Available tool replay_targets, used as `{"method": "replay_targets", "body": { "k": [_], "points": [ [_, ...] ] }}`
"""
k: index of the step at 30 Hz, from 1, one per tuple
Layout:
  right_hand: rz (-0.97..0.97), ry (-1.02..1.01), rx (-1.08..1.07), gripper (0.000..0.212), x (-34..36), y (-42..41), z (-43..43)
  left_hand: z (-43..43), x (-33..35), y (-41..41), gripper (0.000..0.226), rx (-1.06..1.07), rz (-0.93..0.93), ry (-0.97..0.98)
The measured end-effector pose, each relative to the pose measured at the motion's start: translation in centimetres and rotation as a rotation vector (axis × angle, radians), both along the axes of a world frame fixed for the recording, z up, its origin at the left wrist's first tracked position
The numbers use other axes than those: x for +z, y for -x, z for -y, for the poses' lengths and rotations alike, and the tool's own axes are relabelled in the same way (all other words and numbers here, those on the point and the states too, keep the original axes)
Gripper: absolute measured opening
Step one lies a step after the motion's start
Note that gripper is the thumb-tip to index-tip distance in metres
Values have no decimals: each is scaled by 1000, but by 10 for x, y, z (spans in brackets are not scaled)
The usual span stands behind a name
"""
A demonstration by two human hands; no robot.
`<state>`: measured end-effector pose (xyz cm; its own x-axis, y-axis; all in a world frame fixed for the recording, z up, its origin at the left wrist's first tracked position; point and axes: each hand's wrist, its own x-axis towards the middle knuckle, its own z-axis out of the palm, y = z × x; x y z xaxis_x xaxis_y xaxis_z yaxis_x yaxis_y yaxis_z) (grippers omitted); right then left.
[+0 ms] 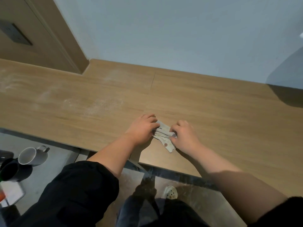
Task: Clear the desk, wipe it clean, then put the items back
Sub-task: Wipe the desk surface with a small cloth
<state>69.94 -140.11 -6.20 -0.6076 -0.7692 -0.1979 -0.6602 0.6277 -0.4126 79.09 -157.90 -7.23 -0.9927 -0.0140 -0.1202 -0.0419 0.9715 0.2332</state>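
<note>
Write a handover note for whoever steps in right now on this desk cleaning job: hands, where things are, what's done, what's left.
Left hand: grips the left end of the cloth.
Right hand: grips the right end. The cloth lies bunched on the desk near its front edge.
Things: white mug and black mug stand off the desk on a grey surface, lower left.
Done: the visible desk top is cleared.
Left: dusty smears show on the desk's left part. Wipe it, then put the items back.
</note>
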Motion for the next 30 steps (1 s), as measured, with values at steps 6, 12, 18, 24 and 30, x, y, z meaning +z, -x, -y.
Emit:
{"method": "replay_targets", "body": {
  "k": [6, 12, 18, 24, 30],
  "points": [
    [306, 86, -232, 12, 15, 15, 3, -5, 20, 11, 25, 221, 110, -152],
    [499, 168, -311, 16, 47, 42, -4, -7, 54, 27, 18, 517, 173, -811],
    [554, 191, -253, 18, 73, 58, -9, 1, 68, 31, 9, 465, 247, -885],
    [567, 128, -220, 13, 83, 68, -12, -1, 76, 33, 12, 459, 214, -963],
    [871, 208, -341, 13, 86, 73, -10, -11, 80, 37, 36, 402, 282, -1048]
  ]
}}
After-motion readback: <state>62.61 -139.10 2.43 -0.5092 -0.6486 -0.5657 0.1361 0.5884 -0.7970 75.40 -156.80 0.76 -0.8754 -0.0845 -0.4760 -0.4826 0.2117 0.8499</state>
